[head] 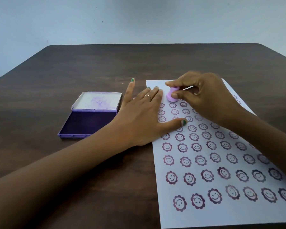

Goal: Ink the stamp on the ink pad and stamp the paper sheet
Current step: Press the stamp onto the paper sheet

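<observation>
A white paper sheet [203,164] lies on the right of the table, covered with several rows of purple smiley-flower prints. My right hand [205,96] pinches a small lilac stamp [171,95] between thumb and fingers, its base pressed on the sheet near the far left corner. My left hand [145,113] rests flat with fingers spread on the sheet's left edge, holding nothing. The purple ink pad [87,123] sits open to the left, its clear lid [97,100] folded back.
The dark wooden table [73,71] runs back to a pale wall. My left forearm crosses the table in front of the ink pad's right corner. The sheet's near edge reaches the bottom of the view.
</observation>
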A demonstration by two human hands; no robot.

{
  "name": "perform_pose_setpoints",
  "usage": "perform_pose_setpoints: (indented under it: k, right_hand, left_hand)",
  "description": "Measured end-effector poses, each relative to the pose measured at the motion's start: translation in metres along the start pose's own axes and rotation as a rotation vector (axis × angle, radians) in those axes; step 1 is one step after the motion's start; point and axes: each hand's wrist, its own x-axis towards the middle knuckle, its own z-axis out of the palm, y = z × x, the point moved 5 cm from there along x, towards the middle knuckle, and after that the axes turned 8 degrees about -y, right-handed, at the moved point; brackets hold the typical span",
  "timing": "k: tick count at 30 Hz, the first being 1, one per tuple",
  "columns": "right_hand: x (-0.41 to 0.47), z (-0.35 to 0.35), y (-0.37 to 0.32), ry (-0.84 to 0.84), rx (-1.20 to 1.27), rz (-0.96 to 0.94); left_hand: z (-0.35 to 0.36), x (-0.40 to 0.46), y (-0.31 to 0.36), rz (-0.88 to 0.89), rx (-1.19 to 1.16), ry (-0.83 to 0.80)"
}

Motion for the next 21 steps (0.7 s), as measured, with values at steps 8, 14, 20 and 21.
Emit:
perform_pose_setpoints:
  k: [8,14,20,21]
  right_hand:
    - [0.0010,0.0027,0.0016,-0.003,-0.019,0.000]
    - [0.0017,0.0036,0.0000,0.005,-0.002,0.015]
    - [0.0060,0.0000,-0.0008,-0.014,0.055,0.060]
    - [0.0067,0.0002,-0.0008,-0.028,0.055,0.068]
  left_hand:
    - [0.0008,0.0001,-0.0006,0.001,-0.008,0.006]
    - [0.0006,0.0000,-0.0003,0.006,-0.007,0.007]
    - [0.0005,0.0000,-0.0009,0.008,-0.006,0.014]
    - [0.0003,0.0000,-0.0011,0.009,-0.006,0.019]
